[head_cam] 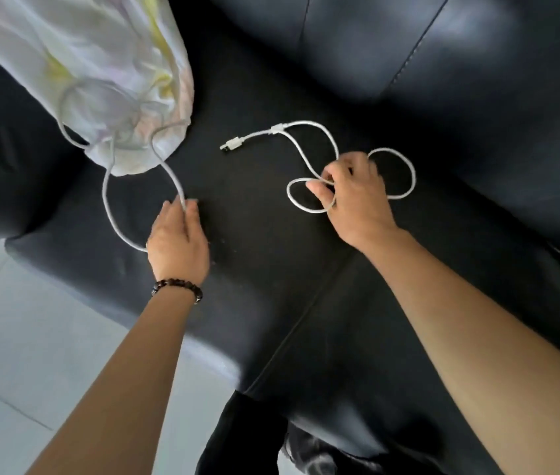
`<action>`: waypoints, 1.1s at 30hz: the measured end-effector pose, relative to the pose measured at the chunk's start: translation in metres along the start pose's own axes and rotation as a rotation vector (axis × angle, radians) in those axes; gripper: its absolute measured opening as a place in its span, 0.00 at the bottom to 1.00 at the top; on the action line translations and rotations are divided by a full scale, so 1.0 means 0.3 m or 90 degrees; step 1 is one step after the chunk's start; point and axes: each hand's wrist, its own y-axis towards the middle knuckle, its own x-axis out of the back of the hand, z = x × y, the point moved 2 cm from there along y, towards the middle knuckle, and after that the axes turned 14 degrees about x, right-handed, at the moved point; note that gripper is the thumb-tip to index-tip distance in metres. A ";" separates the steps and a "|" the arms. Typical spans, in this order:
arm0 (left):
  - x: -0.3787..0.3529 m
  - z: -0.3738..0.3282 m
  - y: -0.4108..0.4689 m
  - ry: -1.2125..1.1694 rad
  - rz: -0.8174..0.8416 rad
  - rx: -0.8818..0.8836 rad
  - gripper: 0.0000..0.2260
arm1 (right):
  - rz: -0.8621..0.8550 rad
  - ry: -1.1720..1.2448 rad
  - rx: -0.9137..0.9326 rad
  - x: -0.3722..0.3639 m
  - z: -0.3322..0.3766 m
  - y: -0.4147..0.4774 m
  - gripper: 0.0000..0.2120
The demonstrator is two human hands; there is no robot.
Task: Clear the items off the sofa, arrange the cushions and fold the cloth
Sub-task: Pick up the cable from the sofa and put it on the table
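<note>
A black leather sofa (271,97) fills most of the view, its seat running from the near edge up to the backrest at the far side, with pale floor tiles (14,337) showing at the near left. A white charging cable (300,156) lies across the seat cushion: its USB plug rests free toward the middle, and from there the cord loops rightward. The right hand (353,197) is closed around those loops, thumb and fingers pinching the cord where two loops cross. The left hand (177,238) (a dark beaded bracelet (177,289) sits on its wrist) grips another stretch of white cord (107,190) between its fingertips, near the seat's front left. That stretch curves up and away to the far left, where it lies over a crumpled white cloth (100,63) with faint yellow and pink print, heaped on the sofa's left end. Whether the two stretches of cord are one cable I cannot tell.
</note>
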 end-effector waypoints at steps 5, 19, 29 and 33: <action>0.310 -0.183 -0.286 -0.065 -0.021 -0.018 0.14 | -0.003 0.131 -0.106 0.304 0.189 -0.274 0.16; 1.191 -0.603 -1.258 -0.192 0.140 -0.273 0.11 | -0.386 0.330 -0.382 1.330 0.707 -1.196 0.11; 1.436 -0.705 -1.518 -0.239 0.404 -0.680 0.04 | -0.657 0.225 -0.560 1.489 1.099 -1.585 0.05; 1.464 -0.640 -1.510 -0.223 0.529 -0.739 0.06 | -0.750 0.188 -0.732 1.367 1.351 -1.729 0.05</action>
